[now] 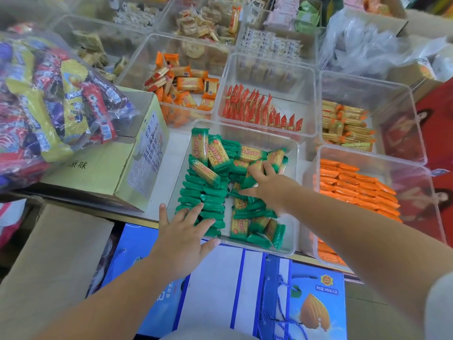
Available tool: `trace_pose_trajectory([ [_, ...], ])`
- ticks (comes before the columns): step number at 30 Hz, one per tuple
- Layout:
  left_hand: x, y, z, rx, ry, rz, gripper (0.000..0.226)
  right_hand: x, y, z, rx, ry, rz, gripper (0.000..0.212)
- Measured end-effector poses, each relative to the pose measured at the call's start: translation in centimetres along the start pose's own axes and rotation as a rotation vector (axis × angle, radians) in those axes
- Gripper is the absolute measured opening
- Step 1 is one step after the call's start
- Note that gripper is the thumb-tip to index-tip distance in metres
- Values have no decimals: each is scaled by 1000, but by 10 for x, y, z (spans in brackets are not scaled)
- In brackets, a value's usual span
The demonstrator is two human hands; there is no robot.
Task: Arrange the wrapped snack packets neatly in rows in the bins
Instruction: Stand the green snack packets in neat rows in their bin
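In the nearest clear bin point(290, 231), the lined-up green cracker packets point(208, 200) are best braced by the flat, released left hand point(181, 231) while the loose packets point(252, 224) (jumbled, some face-up) under the spread, released right hand point(268, 190) are turned edgewise and rowed alongside.

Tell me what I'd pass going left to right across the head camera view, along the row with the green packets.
clear plastic bag of mixed colourful snacks → pale yellow cardboard box → clear plastic bin of green-wrapped cracker packets → clear plastic bin of orange-wrapped packets
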State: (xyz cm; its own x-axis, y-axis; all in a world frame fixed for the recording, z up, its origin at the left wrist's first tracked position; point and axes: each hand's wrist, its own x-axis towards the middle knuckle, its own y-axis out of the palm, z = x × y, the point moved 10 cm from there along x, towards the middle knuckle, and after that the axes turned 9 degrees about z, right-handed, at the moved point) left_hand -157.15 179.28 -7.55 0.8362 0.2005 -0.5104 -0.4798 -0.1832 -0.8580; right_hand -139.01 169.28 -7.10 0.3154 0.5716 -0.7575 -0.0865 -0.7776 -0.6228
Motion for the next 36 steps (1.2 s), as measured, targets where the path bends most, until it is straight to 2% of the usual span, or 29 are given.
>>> trace_pose_trajectory([
  [5,-1,0,-1,-1,-1,-3,83,2,-2,6,-97,13,71,91],
  [9,-2,-1,0,-4,5,-5,83,-1,-11,-1,-153,0,19,80],
  [17,-3,-3,-2,-13,5,-10,81,12,1,-8,-94,-13,117,81],
  [19,-3,-3,-1,-18,0,-8,82,10,-6,-11,-68,-26,89,78],
  [22,-2,-1,0,-10,-6,8,84,0,-21,-18,6,-65,-39,74],
  [29,-2,0,-1,1,14,13,77,-47,-51,-35,564,-92,-313,73],
  [33,-4,-2,0,-17,-8,27,80,-92,-72,-32,1187,-204,-538,57],
  [35,-6,-8,1,-131,29,-23,71,-101,-76,-12,1544,-395,-553,47],
  [36,-9,-14,3,-278,68,-79,62,-100,-76,-1,1715,-504,-557,47],
])
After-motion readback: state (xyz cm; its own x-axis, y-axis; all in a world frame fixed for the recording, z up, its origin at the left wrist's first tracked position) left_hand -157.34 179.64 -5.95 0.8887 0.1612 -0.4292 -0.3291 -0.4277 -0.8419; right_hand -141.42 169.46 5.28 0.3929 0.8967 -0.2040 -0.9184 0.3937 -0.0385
